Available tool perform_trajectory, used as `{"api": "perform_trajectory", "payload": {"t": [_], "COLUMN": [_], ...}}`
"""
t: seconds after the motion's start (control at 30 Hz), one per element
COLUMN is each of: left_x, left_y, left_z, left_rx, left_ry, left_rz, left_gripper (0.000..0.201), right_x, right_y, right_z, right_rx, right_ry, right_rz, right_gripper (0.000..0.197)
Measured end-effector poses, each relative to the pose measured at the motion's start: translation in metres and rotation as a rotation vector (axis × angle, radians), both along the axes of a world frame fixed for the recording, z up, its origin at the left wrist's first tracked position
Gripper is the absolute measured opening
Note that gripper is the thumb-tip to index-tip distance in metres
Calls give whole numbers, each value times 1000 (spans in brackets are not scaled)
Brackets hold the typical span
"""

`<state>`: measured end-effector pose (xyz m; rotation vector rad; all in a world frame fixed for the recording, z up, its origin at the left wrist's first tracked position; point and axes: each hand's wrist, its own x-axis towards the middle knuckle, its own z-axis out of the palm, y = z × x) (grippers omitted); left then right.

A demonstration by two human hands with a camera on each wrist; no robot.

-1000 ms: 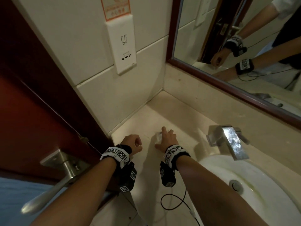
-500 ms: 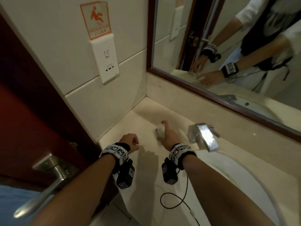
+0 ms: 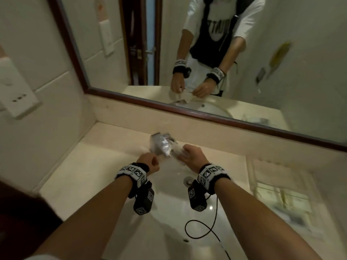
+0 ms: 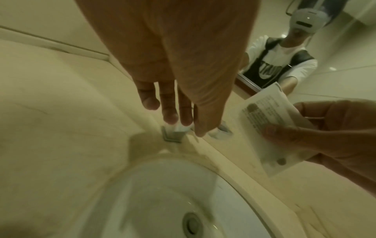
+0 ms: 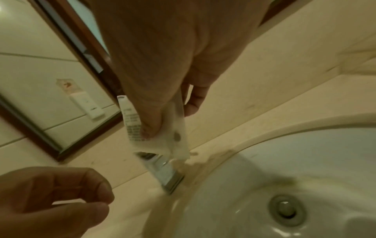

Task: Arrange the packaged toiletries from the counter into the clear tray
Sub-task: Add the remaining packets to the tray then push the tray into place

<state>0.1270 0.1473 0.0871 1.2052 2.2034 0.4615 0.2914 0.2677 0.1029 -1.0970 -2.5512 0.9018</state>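
My right hand (image 3: pixel 187 152) pinches a small white toiletry packet (image 3: pixel 177 153) with printed text between thumb and fingers, held in the air just right of the faucet. The right wrist view shows the packet (image 5: pixel 162 136) hanging down under my thumb. In the left wrist view the packet (image 4: pixel 270 128) sits in that hand at the right. My left hand (image 3: pixel 150 162) hovers left of the faucet with loosely curled fingers (image 5: pixel 97 182) and holds nothing. The clear tray (image 3: pixel 252 175) lies on the counter right of the sink, blurred.
A chrome faucet (image 3: pixel 161 143) stands behind the white basin (image 3: pixel 169 222), directly under both hands. A wood-framed mirror (image 3: pixel 187 111) runs along the back. A black cable (image 3: pixel 206 231) dangles from my right wrist over the basin. Bare beige counter (image 3: pixel 90 166) lies to the left.
My right hand picked the packet up from the left corner of the counter and carried it right, over the faucet. The left hand followed, and the view swung right.
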Motion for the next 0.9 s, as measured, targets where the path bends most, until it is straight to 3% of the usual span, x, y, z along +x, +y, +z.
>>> {"api": "perform_trajectory", "payload": {"t": [0.43,0.6,0.9], "left_x": [196,249,307], "left_y": [113,134,152], "left_z": [11,10,-4], "left_rx": [60,43,-16], "left_ry": [-10,0,-1], "left_rz": [-301,-379,-371], "left_gripper": [19,21,21], "right_x": [243,310,384], "right_y": [57,67,77], "right_z": [-2,-17,-50], "right_rx": [12,36,127], "right_ry": [18,-16,-54], "right_rz": [-285,-327,-406], "right_gripper": [20,9,15]}}
